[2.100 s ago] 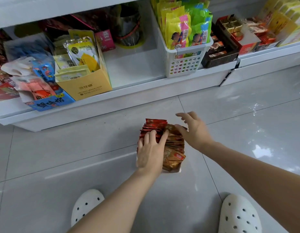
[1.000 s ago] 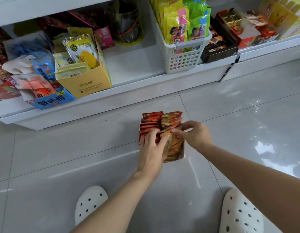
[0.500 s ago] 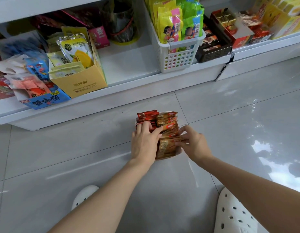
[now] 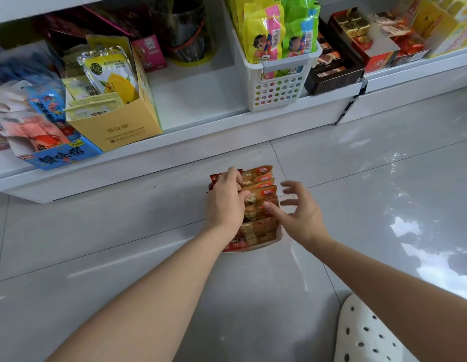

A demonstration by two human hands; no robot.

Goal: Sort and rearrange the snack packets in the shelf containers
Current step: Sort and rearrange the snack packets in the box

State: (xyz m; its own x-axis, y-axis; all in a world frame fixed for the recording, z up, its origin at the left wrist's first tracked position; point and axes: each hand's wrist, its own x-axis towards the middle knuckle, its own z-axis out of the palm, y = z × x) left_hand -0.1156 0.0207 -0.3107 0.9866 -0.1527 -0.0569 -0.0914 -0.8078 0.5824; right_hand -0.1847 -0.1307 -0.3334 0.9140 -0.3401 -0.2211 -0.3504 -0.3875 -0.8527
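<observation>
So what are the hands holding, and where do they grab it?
The left hand grips the red packets at their top edges. The right hand is spread, thumb touching the brown packets.

Yellow box (image 4: 114,126) – small print, unreadable.

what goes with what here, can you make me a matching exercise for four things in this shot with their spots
1 white basket
2 yellow carton
3 brown packets
4 left hand

a on the floor tiles, in a low container
b on the shelf, left of the gap
c resting on the red packets
d on the shelf, right of the gap

1-d, 2-b, 3-a, 4-c
</observation>
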